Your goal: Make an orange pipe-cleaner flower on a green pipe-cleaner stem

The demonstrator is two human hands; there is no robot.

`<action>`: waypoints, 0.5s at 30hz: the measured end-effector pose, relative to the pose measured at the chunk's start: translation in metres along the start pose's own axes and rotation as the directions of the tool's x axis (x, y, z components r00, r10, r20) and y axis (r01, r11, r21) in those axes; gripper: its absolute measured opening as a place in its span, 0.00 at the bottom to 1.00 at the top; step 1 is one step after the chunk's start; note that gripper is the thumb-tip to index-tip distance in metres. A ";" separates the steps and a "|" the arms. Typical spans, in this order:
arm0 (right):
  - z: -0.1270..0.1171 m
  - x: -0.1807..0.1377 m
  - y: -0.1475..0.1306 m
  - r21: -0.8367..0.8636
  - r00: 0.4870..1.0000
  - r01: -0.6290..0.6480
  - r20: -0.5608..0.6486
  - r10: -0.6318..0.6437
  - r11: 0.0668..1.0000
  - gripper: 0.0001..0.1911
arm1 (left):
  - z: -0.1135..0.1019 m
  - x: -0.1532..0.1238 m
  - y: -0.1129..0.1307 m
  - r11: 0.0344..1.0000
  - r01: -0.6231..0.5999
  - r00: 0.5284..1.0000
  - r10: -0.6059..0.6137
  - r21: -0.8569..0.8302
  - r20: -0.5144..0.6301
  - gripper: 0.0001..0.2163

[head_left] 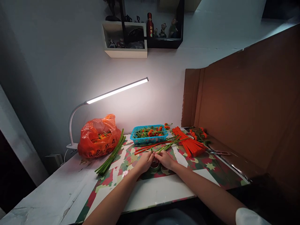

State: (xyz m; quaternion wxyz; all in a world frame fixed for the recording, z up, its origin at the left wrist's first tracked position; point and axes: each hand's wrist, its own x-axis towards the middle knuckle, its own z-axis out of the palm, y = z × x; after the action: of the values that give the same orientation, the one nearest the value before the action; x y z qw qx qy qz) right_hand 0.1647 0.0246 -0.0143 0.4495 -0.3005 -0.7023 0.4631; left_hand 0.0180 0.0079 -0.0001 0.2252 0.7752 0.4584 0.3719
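Observation:
My left hand (145,162) and my right hand (165,159) meet at the middle of the table, fingers pinched together on thin green stems (170,144) that slant up to the right. Beneath the hands lies a roll of tape (155,166), partly hidden. Just behind them lie orange-red sticks (150,147) and a blue basket (149,135) of small orange flower heads with green stems. A patterned red, green and white mat (206,165) covers the table under the hands.
An orange plastic bag (99,136) sits at the left, with a bundle of long green stems (111,153) beside it. A stack of orange sticks (191,143) and loose flowers (198,133) lie at the right, scissors (220,152) nearby. A lit desk lamp (117,91) arches above. Brown cardboard (246,112) walls the right side.

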 end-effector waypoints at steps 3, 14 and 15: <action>0.000 0.000 -0.003 0.014 1.000 0.002 -0.018 -0.002 1.000 0.20 | 0.001 0.001 0.002 0.998 -0.021 0.999 0.019 -0.064 -0.031 0.15; -0.001 0.001 -0.010 0.177 0.983 -0.103 -0.133 0.127 0.979 0.23 | 0.002 0.002 0.005 0.960 0.026 0.993 -0.057 -0.280 -0.106 0.19; -0.001 0.001 -0.008 0.175 0.983 -0.113 -0.125 0.136 0.978 0.24 | 0.002 0.002 0.004 0.961 0.033 0.994 -0.061 -0.274 -0.095 0.19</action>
State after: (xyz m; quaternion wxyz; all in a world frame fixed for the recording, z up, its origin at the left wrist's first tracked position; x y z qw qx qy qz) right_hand 0.1654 0.0226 -0.0060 0.4903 -0.3359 -0.6084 0.5260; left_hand 0.0228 0.0071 0.0020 0.3145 0.7054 0.4323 0.4654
